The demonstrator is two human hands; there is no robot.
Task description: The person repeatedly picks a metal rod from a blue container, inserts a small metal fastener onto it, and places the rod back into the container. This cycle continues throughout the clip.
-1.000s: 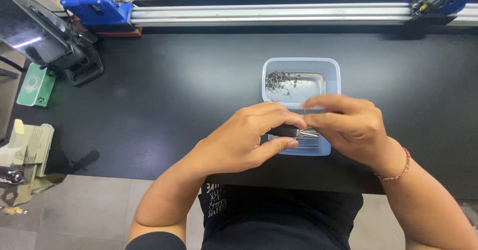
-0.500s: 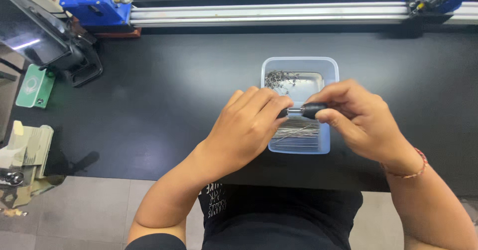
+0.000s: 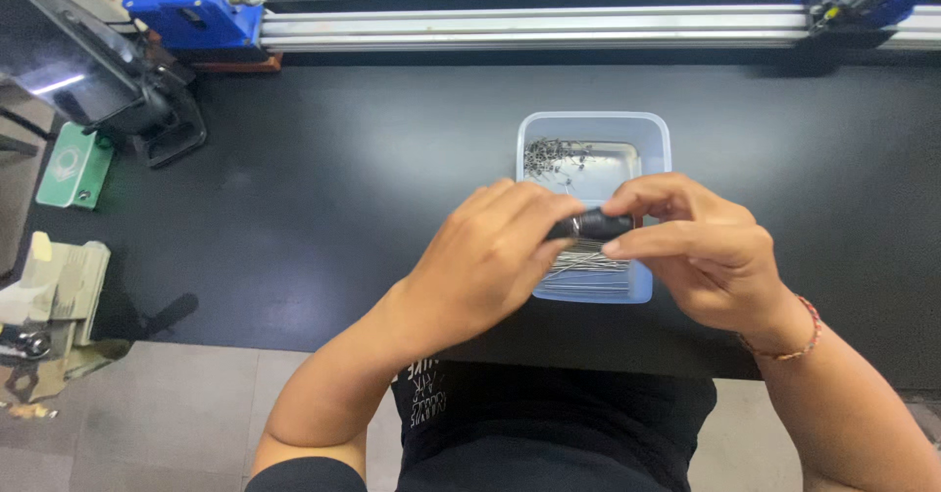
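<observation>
A small black cylindrical part [image 3: 600, 224] is being held between both hands, clamped at one end by the fingertips of the left hand [image 3: 485, 262] and pinched at the other by the thumb and fingers of the right hand [image 3: 701, 247]. Just beneath the grip, a pale blue plastic tray [image 3: 594, 129] is resting on the black table [image 3: 323, 188], with thin metal pins [image 3: 588, 262] lying directly under the part and small dark pieces [image 3: 549, 154] heaped beyond it.

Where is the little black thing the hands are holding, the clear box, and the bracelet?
small black cylinder [image 3: 600, 224], head view, on its dark middle between both hands.
clear plastic tray [image 3: 592, 118], head view, on its far rim.
beaded bracelet [image 3: 802, 333], head view, on the right wrist.
</observation>
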